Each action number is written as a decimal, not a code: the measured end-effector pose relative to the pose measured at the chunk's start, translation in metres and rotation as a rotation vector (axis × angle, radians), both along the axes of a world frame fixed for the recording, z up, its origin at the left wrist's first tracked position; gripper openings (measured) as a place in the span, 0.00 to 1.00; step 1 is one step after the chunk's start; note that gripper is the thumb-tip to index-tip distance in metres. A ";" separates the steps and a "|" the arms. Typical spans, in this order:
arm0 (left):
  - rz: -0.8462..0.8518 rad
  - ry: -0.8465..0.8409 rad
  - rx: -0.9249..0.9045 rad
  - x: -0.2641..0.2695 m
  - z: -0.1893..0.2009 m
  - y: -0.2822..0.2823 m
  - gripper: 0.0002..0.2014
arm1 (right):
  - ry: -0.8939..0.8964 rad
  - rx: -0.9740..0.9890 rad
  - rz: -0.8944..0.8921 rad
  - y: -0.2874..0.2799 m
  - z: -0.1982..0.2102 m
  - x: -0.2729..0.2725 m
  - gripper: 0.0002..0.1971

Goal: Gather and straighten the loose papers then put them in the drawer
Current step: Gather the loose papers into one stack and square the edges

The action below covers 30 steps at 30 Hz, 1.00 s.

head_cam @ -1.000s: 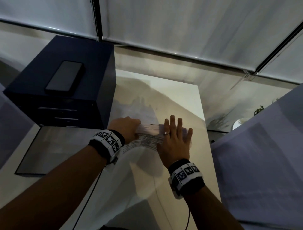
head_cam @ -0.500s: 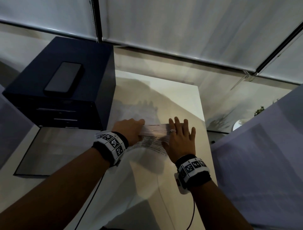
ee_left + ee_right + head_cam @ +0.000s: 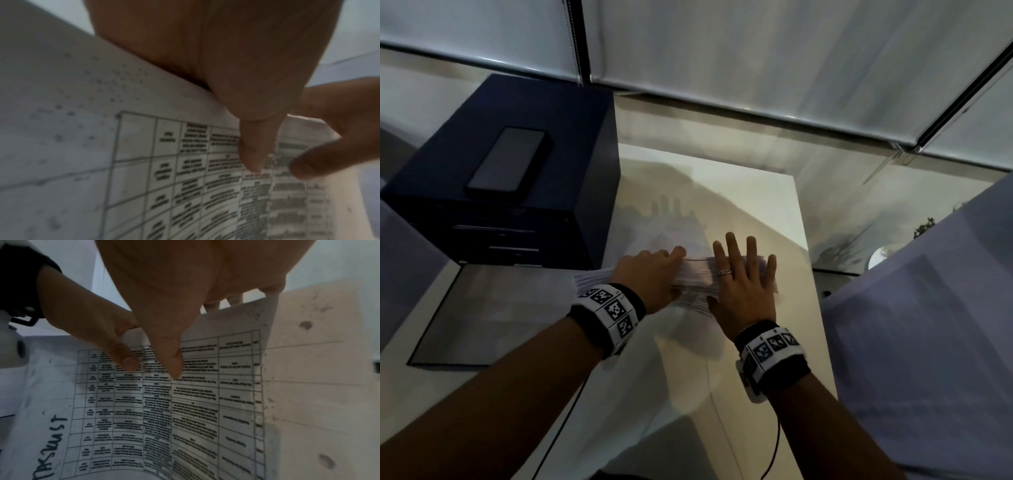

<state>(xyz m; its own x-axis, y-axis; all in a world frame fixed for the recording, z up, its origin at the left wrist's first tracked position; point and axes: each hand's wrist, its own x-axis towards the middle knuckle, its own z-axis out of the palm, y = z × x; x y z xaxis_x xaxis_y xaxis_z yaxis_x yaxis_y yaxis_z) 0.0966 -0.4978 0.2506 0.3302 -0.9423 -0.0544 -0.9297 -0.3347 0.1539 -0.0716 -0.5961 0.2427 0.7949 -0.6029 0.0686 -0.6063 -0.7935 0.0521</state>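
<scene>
my left hand [image 3: 650, 279] gripping the papers [image 3: 693, 280] at one end, right hand [image 3: 743, 293] pinching them too, fingers spread flat, thumb on the printed side, over the white table [image 3: 756, 212]

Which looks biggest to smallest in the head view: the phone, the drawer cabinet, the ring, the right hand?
1. drawer cabinet
2-3. phone and right hand look close; the hand is nearer the camera, so unranked
4. ring, smallest
</scene>
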 end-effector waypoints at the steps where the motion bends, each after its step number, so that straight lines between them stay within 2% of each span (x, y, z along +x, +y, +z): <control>1: -0.002 0.004 -0.005 0.001 -0.001 0.001 0.27 | 0.021 0.004 0.007 -0.001 0.000 0.003 0.50; 6: -0.029 -0.074 0.016 -0.001 0.006 -0.006 0.11 | -0.034 -0.021 -0.081 0.002 -0.004 0.009 0.44; 8: -0.028 -0.048 0.015 0.003 0.009 -0.008 0.07 | -0.159 -0.037 -0.170 0.002 -0.004 0.004 0.46; 10: 0.017 0.033 -0.018 0.014 0.012 -0.006 0.05 | -0.312 -0.011 -0.298 -0.002 -0.004 -0.004 0.52; 12: 0.118 0.188 -0.076 0.031 0.016 0.001 0.07 | -0.472 0.077 -0.469 -0.005 -0.001 -0.012 0.60; 14: 0.215 0.448 -0.170 0.050 0.013 0.011 0.12 | -0.577 0.233 -0.581 -0.010 0.000 -0.017 0.64; 17: 0.288 0.870 -0.352 0.062 0.009 0.024 0.11 | -0.686 0.682 -0.498 -0.024 -0.014 -0.018 0.67; 19: 0.289 1.109 -0.448 0.057 0.009 0.030 0.11 | -0.824 1.002 -0.472 -0.028 -0.015 -0.016 0.69; 21: 0.264 1.278 -0.514 0.052 0.010 0.034 0.12 | -0.973 1.205 -0.418 -0.030 -0.008 -0.014 0.61; 24: 0.245 1.375 -0.608 0.049 0.003 0.035 0.13 | -1.125 1.362 -0.264 -0.033 0.011 -0.010 0.44; 26: 0.267 1.375 -0.685 0.044 0.001 0.035 0.14 | -1.172 1.371 -0.198 -0.030 0.024 -0.006 0.35; 28: 0.280 1.339 -0.752 0.037 0.004 0.031 0.16 | -1.230 1.293 -0.205 -0.027 0.034 -0.002 0.28; 30: 0.303 1.241 -0.796 0.031 0.008 0.028 0.15 | -1.295 1.221 -0.214 -0.024 0.043 0.000 0.20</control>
<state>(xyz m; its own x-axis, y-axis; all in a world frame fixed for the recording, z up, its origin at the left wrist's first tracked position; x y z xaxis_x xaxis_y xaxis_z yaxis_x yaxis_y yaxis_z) 0.1277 -0.4700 0.2584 0.6415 -0.7660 0.0409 0.0113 0.0628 0.9980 -0.0714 -0.6196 0.2858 0.5114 -0.8593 0.0031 0.1320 0.0750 -0.9884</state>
